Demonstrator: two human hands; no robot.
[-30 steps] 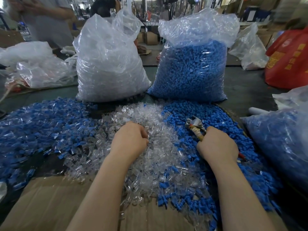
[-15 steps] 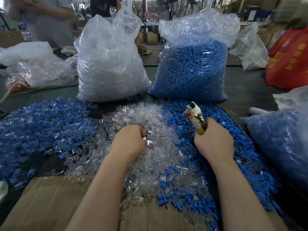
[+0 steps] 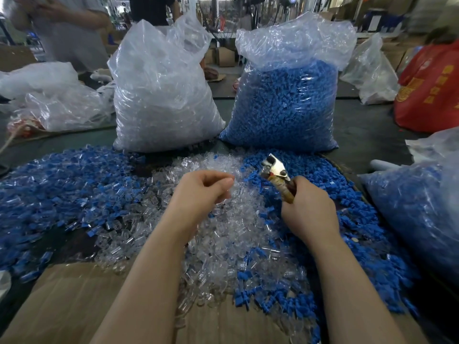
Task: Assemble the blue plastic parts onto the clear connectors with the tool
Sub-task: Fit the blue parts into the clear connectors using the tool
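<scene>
Right hand (image 3: 308,209) grips the tool (image 3: 278,176) upright — left hand (image 3: 202,192) hovers, fingers curled, over clear connectors (image 3: 223,239).

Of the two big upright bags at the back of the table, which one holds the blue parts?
The bag on the right, behind the tool in the right hand. It is packed with blue pieces; the left bag holds only clear ones.

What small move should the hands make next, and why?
Probably bring the left hand to the tool. Its fingertips seem pinched over the clear connectors, perhaps holding one; this is unclear. The right hand grips the tool raised, head toward it.
</scene>
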